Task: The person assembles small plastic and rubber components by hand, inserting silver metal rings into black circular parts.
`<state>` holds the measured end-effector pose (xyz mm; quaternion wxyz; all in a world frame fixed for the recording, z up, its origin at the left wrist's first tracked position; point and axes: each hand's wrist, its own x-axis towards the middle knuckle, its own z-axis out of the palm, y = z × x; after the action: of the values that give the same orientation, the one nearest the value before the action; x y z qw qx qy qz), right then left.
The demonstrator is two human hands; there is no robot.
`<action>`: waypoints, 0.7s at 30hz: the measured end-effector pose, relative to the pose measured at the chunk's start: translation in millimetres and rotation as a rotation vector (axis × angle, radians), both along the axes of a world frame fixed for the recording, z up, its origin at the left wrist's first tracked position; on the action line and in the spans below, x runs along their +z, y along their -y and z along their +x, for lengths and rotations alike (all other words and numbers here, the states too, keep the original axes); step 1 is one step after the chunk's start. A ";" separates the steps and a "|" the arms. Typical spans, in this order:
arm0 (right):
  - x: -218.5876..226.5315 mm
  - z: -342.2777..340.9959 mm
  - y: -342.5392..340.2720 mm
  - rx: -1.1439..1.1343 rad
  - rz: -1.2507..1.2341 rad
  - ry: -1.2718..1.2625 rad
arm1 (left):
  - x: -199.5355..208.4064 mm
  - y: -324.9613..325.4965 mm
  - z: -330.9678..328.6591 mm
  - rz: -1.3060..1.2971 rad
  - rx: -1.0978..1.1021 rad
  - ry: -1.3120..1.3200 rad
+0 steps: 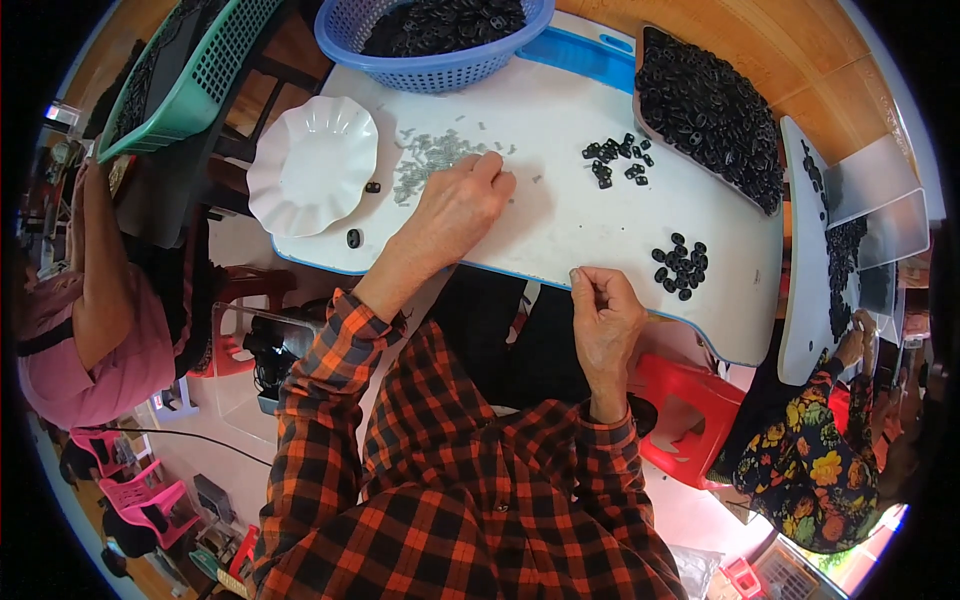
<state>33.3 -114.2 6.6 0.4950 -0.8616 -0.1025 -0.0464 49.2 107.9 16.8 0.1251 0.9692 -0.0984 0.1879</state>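
A worker's left hand (458, 208) reaches across a white table (560, 225), its fingers bent down at the right side of a loose spread of small, translucent grey pieces (425, 160). The bulk of that spread lies just left of the fingertips and a little to the far side, its slivers turned every which way with no common long axis. The left hand is clearly the nearer; the right hand (608, 318) is well apart, at the table's near edge. The left fingers are curled close to one another, but the back of the hand hides the thumb, and whether they pinch a piece cannot be told. On the right hand, thumb and forefinger are drawn close together, the other fingers folded in; whether they touch or grip something tiny is unclear. A cluster of black ovals (680, 265) sits right of that hand and slightly farther off, while more black pieces (615, 160) lie beyond, near a heaped tray (637, 100).
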 end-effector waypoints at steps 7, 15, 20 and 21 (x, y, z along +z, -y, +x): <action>1.9 0.6 -0.7 -0.003 -0.011 -0.001 | -2.1 -4.0 -2.2 0.048 -0.076 0.054; -0.6 1.1 -0.7 -0.005 -0.013 0.022 | -3.7 -5.7 1.2 0.007 -0.097 0.039; -0.8 1.5 -1.2 -0.015 -0.030 0.011 | -0.2 -5.1 5.5 0.054 -0.116 -0.014; -2.3 1.8 -0.9 -0.014 -0.025 0.020 | 0.0 -5.2 6.4 0.078 -0.125 -0.016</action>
<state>35.1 -113.4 4.3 0.4830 -0.8678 -0.1021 -0.0574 55.6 113.2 16.8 0.0994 0.9668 -0.1651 0.1677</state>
